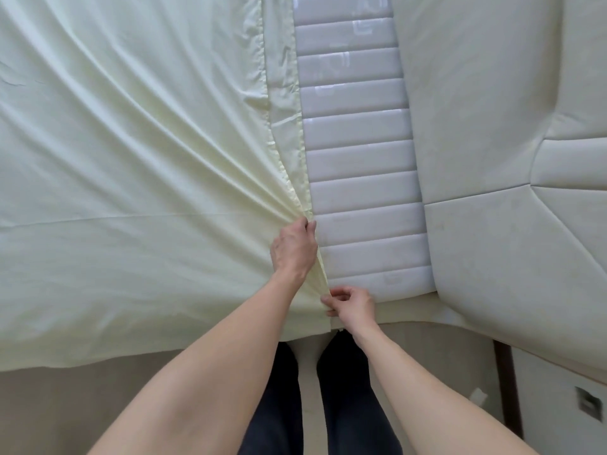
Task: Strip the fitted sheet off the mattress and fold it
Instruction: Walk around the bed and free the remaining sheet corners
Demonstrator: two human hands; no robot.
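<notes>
The pale yellow cotton fitted sheet (131,159) was mostly still on the bed. The left hand (293,249) gripped its edge and the right hand (349,305) pinched it, baring a padded white mattress (361,192) strip. Folding was not started.

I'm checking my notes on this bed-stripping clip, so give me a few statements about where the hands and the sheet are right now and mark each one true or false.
1. The left hand grips the edge of the pale fitted sheet. True.
2. The right hand rests flat on the mattress, holding nothing. False: it pinches the sheet's edge near the mattress's near side.
3. The quilted side of the mattress is uncovered beside the sheet's edge. True.
4. The sheet already lies in a neat square on the floor. False: it is spread wide across the bed, with creases running to the left hand.
5. Both hands hold the same sheet edge. True.
</notes>
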